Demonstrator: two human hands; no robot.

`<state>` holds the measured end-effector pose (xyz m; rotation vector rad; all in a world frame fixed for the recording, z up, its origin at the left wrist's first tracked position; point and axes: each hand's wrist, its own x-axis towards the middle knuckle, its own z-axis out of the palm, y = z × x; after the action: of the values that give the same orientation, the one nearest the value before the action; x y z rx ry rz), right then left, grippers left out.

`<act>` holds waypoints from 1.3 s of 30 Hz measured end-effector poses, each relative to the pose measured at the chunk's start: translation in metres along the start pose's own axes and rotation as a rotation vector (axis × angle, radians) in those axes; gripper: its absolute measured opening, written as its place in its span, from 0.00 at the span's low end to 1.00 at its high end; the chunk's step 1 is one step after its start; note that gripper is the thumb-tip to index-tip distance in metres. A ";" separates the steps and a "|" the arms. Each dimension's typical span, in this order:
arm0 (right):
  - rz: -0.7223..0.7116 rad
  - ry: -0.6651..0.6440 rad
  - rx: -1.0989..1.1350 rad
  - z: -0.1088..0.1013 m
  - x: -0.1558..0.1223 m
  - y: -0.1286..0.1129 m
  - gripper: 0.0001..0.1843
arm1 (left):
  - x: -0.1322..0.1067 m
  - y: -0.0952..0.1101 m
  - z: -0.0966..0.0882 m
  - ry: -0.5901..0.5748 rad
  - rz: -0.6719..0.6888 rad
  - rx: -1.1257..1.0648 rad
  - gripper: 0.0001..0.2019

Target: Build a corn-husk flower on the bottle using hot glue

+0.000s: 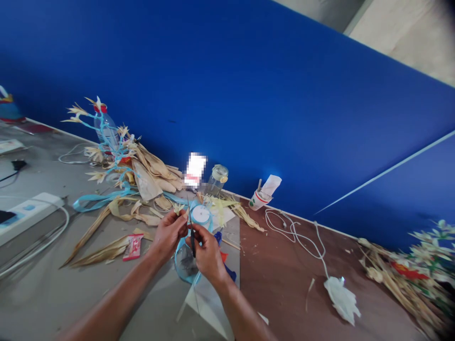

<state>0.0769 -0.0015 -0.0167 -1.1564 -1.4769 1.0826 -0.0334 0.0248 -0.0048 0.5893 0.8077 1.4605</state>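
Below frame centre, the left hand [171,232] pinches a pale husk flower [178,208]; the right hand [207,251], fingers curled, grips scissors [192,239], best angled clear of that pinch.

left hand [169,233] pinching a pale husk bit [178,208], right hand [208,255] gripping scissors [193,240] just beside it, ribbon spool [202,214] right behind, dried husks [104,251] kinda all over the grey table [67,289]

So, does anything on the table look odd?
A pink packet lies beside dry husks, left of the left hand, and looks stray among plant matter. The bright patch near the glass jar is pixelated; I cannot tell what it is.
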 end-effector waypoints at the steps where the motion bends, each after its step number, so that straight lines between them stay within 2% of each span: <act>1: 0.007 0.004 0.008 0.000 0.000 0.001 0.14 | 0.000 0.001 0.000 -0.001 0.001 0.006 0.13; 6: 0.082 -0.026 0.052 -0.002 0.000 -0.005 0.15 | -0.001 0.002 0.000 -0.014 -0.013 0.007 0.12; 12: 0.027 -0.028 0.035 -0.002 -0.002 -0.012 0.13 | 0.000 0.000 0.000 0.029 0.001 -0.010 0.13; 26: -0.014 0.005 0.023 0.004 -0.002 -0.001 0.13 | 0.000 -0.002 0.002 0.041 0.028 0.018 0.14; 39: 0.031 0.000 0.052 0.006 -0.002 0.005 0.14 | 0.002 -0.004 0.000 0.057 0.022 0.009 0.13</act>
<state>0.0723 -0.0035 -0.0228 -1.1461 -1.4264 1.1358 -0.0310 0.0267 -0.0075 0.5664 0.8550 1.5002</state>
